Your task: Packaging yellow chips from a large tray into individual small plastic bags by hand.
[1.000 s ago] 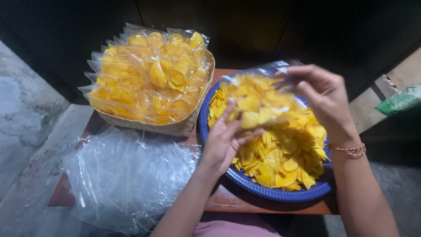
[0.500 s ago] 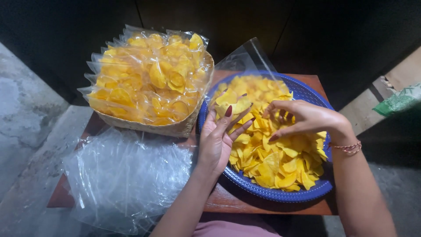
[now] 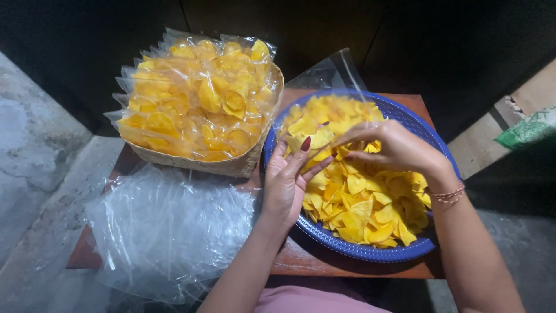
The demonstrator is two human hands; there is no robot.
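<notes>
— We're looking down at a small brown wooden table (image 3: 347,268) set against a dark wall, with grey concrete floor on the left.

— And what have our hands got?

— Our left hand (image 3: 288,182) is propped at the near-left edge of the blue basket tray (image 3: 370,252), fingers spread upward behind a clear plastic bag (image 3: 330,75). The bag stands with its mouth up and away from us, its long axis leaning toward the far side. Some yellow chips (image 3: 359,197) already sit in its lower part, against our left palm.

— The right hand?

— Our right hand (image 3: 394,148) comes in from the right, fingers bunched and curled down at the bag, just beside the left fingertips. We judge it is pinching chips or the bag's edge; we cannot tell which. It is the hand nearer the loose pile, which lies right below it and toward us.

— What's around?

— A woven basket (image 3: 231,168) heaped with filled bags (image 3: 197,98) stands touching the tray on its left. A stack of empty bags (image 3: 168,232) lies nearer, left of our forearm. Nothing sits between the hands and the pile.
</notes>
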